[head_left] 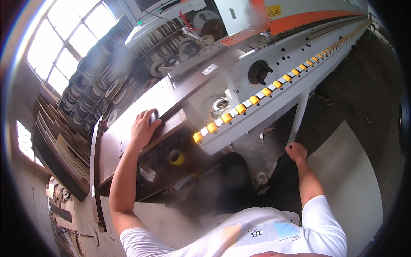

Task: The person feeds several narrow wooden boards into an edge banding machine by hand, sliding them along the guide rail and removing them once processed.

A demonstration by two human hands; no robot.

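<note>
My left hand (143, 128) rests on a dark brown workbench top beside a long brown board (188, 89). Its fingers and thumb are curled round a small greyish object (153, 116), mostly hidden by the hand; its kind does not show. My right hand (296, 151) is closed in a loose fist, with nothing seen in it. It hangs low on the right, in front of the foot of a grey machine leg (301, 113).
A long machine with a row of yellow and white rollers (254, 100) stretches to the upper right. A roll of yellow tape (176, 157) sits under the bench top. Racks of coiled edging strips (92, 81) stand behind. A large pale sheet (346, 184) lies at right.
</note>
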